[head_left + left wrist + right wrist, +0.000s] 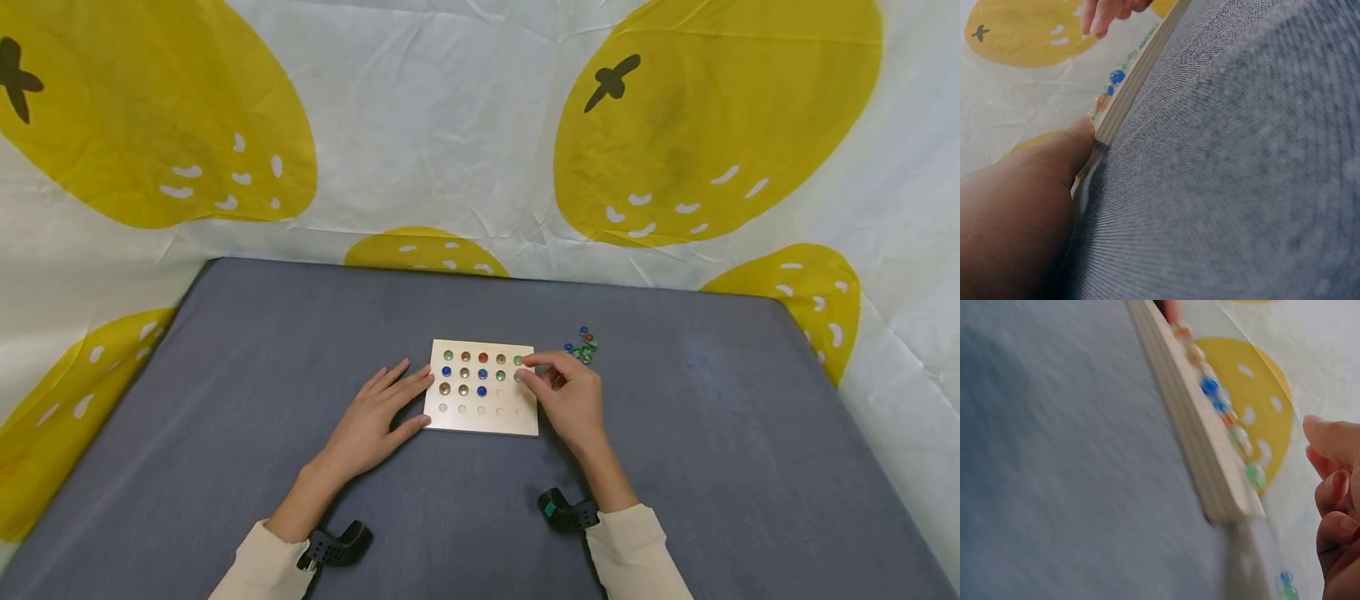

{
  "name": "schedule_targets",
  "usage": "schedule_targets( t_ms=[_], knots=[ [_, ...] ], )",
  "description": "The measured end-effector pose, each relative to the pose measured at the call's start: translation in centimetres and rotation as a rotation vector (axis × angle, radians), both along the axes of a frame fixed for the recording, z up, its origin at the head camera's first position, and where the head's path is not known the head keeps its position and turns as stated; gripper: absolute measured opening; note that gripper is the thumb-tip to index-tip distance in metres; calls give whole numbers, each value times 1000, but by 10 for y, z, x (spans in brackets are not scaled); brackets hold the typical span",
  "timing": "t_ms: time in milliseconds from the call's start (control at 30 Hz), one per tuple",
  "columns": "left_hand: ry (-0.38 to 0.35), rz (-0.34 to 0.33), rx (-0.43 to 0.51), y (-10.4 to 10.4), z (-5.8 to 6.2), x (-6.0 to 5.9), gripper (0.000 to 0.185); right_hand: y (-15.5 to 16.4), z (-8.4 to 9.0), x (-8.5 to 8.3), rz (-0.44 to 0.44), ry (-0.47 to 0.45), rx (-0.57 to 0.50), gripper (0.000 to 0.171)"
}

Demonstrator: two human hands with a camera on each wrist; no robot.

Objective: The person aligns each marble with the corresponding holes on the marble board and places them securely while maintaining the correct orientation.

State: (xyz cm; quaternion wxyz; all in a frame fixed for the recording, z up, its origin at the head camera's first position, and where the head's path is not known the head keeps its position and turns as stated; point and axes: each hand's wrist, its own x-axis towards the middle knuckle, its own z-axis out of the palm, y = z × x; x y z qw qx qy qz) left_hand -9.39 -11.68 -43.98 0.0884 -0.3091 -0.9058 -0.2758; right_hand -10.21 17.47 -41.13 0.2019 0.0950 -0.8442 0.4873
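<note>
A pale wooden board lies on the cloth, with rows of round hollows and coloured glass marbles in the back rows. Bare hollows show along its front row. My left hand lies spread at the board's left side, its fingertips and thumb on the edge. My right hand hovers over the right edge, thumb and forefinger apart above the end column, where green marbles show by the fingertips. In the right wrist view its other fingers are bent and no marble shows in the hand.
Several loose marbles, green, blue and red, lie in a pile behind the board's right corner. Grey cloth covers the table. A white curtain with yellow fruit shapes hangs behind and at the sides.
</note>
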Motion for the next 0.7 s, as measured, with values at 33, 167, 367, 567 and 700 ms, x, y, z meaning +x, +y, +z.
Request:
schedule_targets(
  t_ms=[33,167,367,567,700],
  knots=[
    [0,1,-1,0,0,0,57,4,0,-1,-15,-2,-2,16],
    [-12,8,-4,-1,-2,2,58,23,0,-2,-74,-10,-16,17],
    [-25,16,2,0,0,2,57,46,-4,-6,-164,-33,-11,18],
    [-14,14,5,1,1,1,58,61,-11,-10,-215,-68,-3,20],
    [-7,10,11,1,2,0,57,66,-13,-11,-235,-73,12,21]
  ],
)
